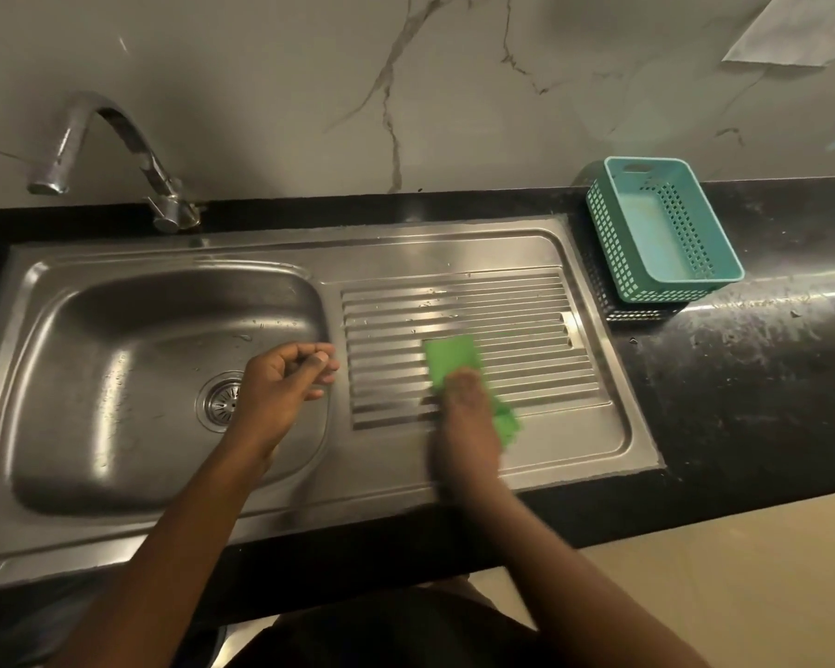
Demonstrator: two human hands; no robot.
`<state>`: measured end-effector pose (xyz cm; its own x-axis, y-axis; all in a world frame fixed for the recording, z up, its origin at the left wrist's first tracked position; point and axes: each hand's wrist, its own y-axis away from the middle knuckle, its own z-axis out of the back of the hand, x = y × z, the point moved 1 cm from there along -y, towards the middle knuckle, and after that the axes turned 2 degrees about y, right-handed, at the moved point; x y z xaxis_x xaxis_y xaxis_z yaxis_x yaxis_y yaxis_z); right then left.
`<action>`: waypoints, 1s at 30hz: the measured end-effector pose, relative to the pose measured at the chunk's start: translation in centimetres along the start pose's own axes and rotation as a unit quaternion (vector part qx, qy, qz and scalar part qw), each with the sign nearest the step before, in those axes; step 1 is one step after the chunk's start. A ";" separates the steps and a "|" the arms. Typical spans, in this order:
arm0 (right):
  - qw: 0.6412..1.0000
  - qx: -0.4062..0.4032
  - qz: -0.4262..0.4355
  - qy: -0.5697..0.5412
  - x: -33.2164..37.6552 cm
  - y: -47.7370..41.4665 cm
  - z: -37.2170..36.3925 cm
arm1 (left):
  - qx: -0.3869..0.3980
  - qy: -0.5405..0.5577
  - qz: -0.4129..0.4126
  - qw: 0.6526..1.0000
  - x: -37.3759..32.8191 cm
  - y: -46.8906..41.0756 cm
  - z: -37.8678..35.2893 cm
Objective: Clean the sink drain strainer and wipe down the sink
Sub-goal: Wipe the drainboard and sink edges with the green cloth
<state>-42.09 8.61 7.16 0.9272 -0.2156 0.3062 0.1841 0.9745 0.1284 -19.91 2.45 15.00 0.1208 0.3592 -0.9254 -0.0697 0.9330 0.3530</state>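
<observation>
A stainless steel sink (116,479) with a ribbed drainboard (526,301) is set into a black counter. The round drain strainer (218,402) sits in the basin floor, partly hidden by my left wrist. My right hand (468,417) is blurred and presses a green scrub pad (451,356) flat on the drainboard ridges. Over the basin's right edge hovers my left hand (285,378), fingers loosely curled and holding nothing.
A curved chrome tap (97,132) stands at the back left. A teal plastic basket (661,229) sits on the black counter (743,378) right of the drainboard. Marble wall behind, with a sheet of paper (801,31) at top right.
</observation>
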 end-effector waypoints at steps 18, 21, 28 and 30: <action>0.981 -0.048 -0.188 -0.017 -10.5 -4.5 5.3 | 0.042 -0.010 0.000 0.999 0.8 -0.5 2.9; 0.994 -0.030 -0.099 -0.033 -2.1 -4.7 1.3 | 0.043 -0.014 0.004 0.999 0.9 -0.1 3.4; 0.981 0.072 0.179 -0.020 9.3 -3.9 -2.8 | 0.003 -0.012 -0.010 1.000 0.1 0.2 2.7; 0.978 0.062 0.199 0.001 5.3 -4.6 -1.3 | 0.001 -0.010 -0.012 1.000 0.0 0.4 2.5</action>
<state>-37.58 3.11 6.96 0.9184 0.1792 0.3527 -0.2320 0.9661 0.1133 -17.45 2.85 15.46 0.1424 0.3375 -0.9305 -0.0651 0.9412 0.3315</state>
